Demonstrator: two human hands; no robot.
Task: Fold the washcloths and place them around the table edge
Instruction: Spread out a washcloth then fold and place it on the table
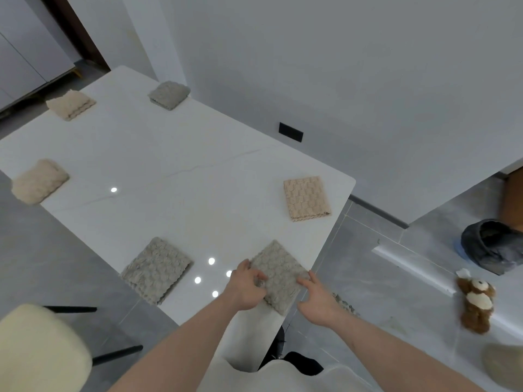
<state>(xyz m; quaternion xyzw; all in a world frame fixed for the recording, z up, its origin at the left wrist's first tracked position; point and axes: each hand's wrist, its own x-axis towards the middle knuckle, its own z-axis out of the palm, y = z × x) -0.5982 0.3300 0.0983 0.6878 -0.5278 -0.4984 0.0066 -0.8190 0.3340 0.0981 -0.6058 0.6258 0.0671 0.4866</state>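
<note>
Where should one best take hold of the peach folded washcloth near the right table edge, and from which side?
Grip the peach washcloth at its near, scalloped edge, where the stacked layers show, pinching all layers together. Come from the right table edge, the open side closest to it. It lies flat and thin, so a pinch at the edge probably works better than a grab from above.

A single wide-angle camera, worn on the person's head, looks forward and steeply down from above the near corner of the table point(175, 154), tilted so that the tabletop runs slantwise from lower right to upper left. It sits close over both forearms, which enter from the bottom edge, with the left hand point(244, 287) and right hand point(318, 299) near the lower middle of the frame. The far end of the table, the wall point(353, 66) behind it and the floor point(390, 278) to the right fill the rest of the view, bent at the margins by the lens.
</note>
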